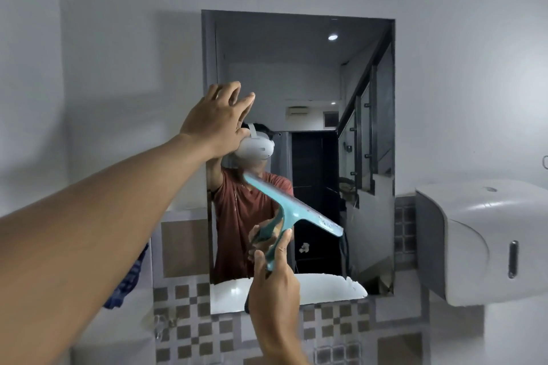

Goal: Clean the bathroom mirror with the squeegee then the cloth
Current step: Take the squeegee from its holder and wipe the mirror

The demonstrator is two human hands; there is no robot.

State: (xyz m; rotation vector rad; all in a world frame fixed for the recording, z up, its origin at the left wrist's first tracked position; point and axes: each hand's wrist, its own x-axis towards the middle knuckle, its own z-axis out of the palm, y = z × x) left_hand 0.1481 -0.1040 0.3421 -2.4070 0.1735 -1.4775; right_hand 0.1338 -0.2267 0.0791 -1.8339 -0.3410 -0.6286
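A rectangular wall mirror (pixel 314 83) hangs straight ahead and reflects a person in a red shirt wearing a white headset. My right hand (pixel 274 284) grips the handle of a teal squeegee (pixel 292 209). Its blade lies against the lower middle of the glass, slanting down to the right. My left hand (pixel 218 120) reaches up to the mirror's left side with fingers spread, pressing flat on the glass and holding nothing. A blue patterned cloth (pixel 130 278) hangs below my left forearm, mostly hidden by it.
A white wall dispenser (pixel 486 240) juts out just right of the mirror. Brown and grey checkered tiles (pixel 192 323) cover the wall below. A white basin rim (pixel 118 347) shows at the lower left, with a small tap above it.
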